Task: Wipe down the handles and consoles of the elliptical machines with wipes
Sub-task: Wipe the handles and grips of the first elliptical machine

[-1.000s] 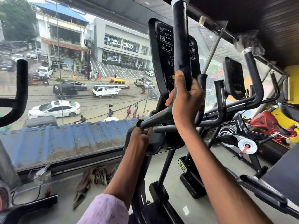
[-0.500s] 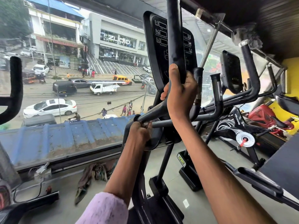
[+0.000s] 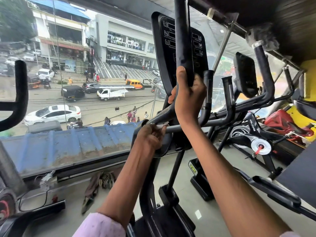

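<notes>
R hand [image 3: 187,98] is wrapped tight round the upright handle [image 3: 183,41] of the elliptical, thumb up along the near side of the bar, fingers curled behind it. That handle rises out of the top edge of view and stands right in front of the console [image 3: 164,53], covering the middle of it.

L hand [image 3: 150,136] is lower and a bit left, fingers pinching a small white wipe [image 3: 162,126] against the grey crossbar [image 3: 181,128], near where a sloping grey bar [image 3: 162,115] ends in an open tube mouth. Wipe is mostly hidden by the fingers; only a crumpled edge shows. Pink sleeve [image 3: 100,225] at the bottom edge.

Room: tight to the front, as the window [image 3: 77,117] sits just beyond the machine, w/ a low ledge under it and a rag [image 3: 97,185] lying on the floor by the ledge. Left edge has another black handle [image 3: 21,93] curving up, well apart from both hands, w/ open floor between. To the R, a second console [image 3: 246,74] and its bent bars stand near the R hand, then an exercise bike [image 3: 253,139] and a red machine [image 3: 287,124] further off. Pedal arm [image 3: 273,190] runs across lower R under the R forearm. Pale floor shows between the machine bases.
</notes>
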